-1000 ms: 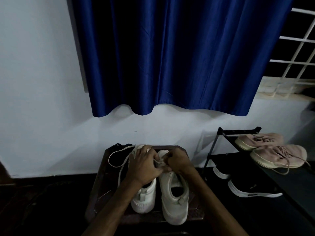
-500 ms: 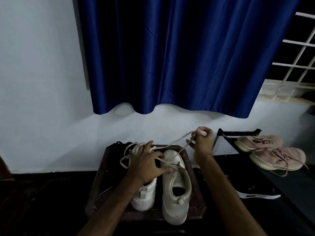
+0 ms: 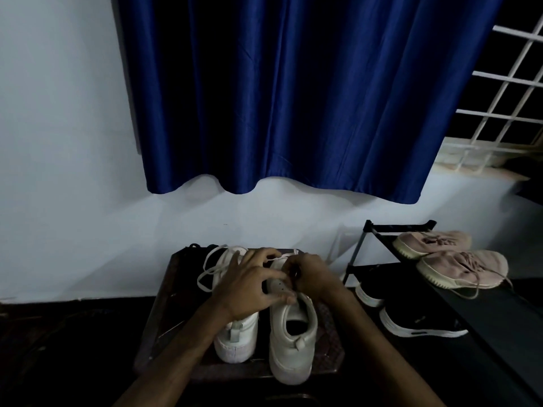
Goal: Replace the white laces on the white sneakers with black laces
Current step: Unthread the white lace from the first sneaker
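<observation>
**Right grip [image 3: 311,274] pinches the white lace [image 3: 289,253]**

Left grip [image 3: 252,286] clamps the eyelet flap of the right sneaker [image 3: 291,348] between thumb and curved fingers. The right grip, just at its 3 o'clock, has its fingers curled tight on the lace over that shoe's front. The left sneaker [image 3: 238,339] stands just beside it at 9 o'clock, with a loose loop [image 3: 205,271] trailing off it. Both sit on the dark tabletop [image 3: 158,327]. A shoe rack [image 3: 396,229] stands at 3 o'clock.

Sneakers [image 3: 291,342] side by side on a table [image 3: 163,312], shoe rack [image 3: 382,228] right, curtain [image 3: 293,98] behind.
</observation>
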### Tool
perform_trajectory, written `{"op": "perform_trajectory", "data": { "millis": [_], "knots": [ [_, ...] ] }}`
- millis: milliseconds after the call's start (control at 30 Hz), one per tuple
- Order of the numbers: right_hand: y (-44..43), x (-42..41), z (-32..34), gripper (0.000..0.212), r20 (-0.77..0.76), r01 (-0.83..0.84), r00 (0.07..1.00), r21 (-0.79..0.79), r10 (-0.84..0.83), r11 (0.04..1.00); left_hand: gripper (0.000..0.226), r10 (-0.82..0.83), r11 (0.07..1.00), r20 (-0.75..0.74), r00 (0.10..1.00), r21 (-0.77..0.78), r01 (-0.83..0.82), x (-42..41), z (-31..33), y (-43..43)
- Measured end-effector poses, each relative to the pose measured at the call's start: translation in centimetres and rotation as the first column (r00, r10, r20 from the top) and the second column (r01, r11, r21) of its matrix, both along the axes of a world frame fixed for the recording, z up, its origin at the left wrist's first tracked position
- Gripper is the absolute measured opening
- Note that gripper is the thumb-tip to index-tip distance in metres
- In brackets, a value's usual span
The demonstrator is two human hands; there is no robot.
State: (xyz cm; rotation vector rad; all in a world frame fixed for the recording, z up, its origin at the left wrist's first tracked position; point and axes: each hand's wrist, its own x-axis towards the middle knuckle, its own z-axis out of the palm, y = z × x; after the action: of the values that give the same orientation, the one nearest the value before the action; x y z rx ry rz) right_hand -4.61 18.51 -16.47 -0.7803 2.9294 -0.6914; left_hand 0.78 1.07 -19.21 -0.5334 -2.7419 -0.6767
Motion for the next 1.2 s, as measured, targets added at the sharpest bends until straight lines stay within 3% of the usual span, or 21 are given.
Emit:
{"op": "perform_trajectory", "data": {
  "millis": [167,300,333,400,533,667,867,1000,1067,1133,1200],
  "knots": [
    [-0.1,-0.8,-0.1,0.011,-0.026,0.021,0.999,0.068,-0.019,0.997,0.074,0.054,0.998,0.029,0.998,-0.032,-0.053,0.0,0.1,0.1],
    [5.0,-2.4,0.6,0.007,-0.176,0.421,0.891,-0.025,-0.419,0.907,0.067,0.072,0.997,0.018,0.997,0.008,-0.072,-0.2,-0.3,0.0],
    [6.2,-2.4,0.6,0.007,-0.18,0.459,0.874,-0.003,-0.452,0.888,0.069,0.07,0.997,0.018,0.997,0.022,-0.07,-0.2,-0.5,0.0],
    [6.9,-2.0,0.6,0.005,-0.108,0.372,0.925,0.052,-0.365,0.927,0.079,0.072,0.995,0.014,0.997,0.068,-0.072,-0.3,-0.6,-0.1],
    [3.9,-1.0,1.1,0.013,-0.059,0.059,0.996,-0.12,-0.066,0.991,0.121,0.146,0.988,-0.008,0.989,0.06,-0.145,-0.6,-0.4,0.1],
    [0.8,-1.1,0.4,0.025,-0.005,-0.111,0.994,0.065,0.112,0.992,0.134,0.232,0.973,0.105,0.967,-0.011,-0.232,-0.1,-0.4,0.1],
    [0.5,-1.9,-0.1,0.013,-0.001,-0.05,0.999,0.134,0.051,0.99,0.129,0.27,0.962,0.121,0.955,-0.076,-0.262,0.0,-0.2,0.1],
    [3.8,-2.6,0.2,0.009,-0.135,0.283,0.945,-0.122,-0.298,0.951,0.126,0.283,0.955,0.146,0.948,-0.131,-0.265,-0.1,0.0,0.2],
    [4.8,-2.6,0.2,0.009,-0.159,0.374,0.904,-0.158,-0.397,0.914,0.132,0.296,0.952,0.17,0.94,-0.138,-0.274,-0.1,0.0,0.3],
    [4.4,-1.9,0.4,0.008,-0.128,0.274,0.951,-0.059,-0.28,0.96,0.134,0.3,0.951,0.175,0.938,-0.137,-0.279,-0.2,-0.1,0.2],
    [2.9,-1.2,0.8,0.015,-0.073,0.062,0.996,0.033,-0.059,0.998,0.134,0.3,0.951,0.181,0.937,-0.131,-0.28,-0.3,0.0,0.2]
  ]
}}
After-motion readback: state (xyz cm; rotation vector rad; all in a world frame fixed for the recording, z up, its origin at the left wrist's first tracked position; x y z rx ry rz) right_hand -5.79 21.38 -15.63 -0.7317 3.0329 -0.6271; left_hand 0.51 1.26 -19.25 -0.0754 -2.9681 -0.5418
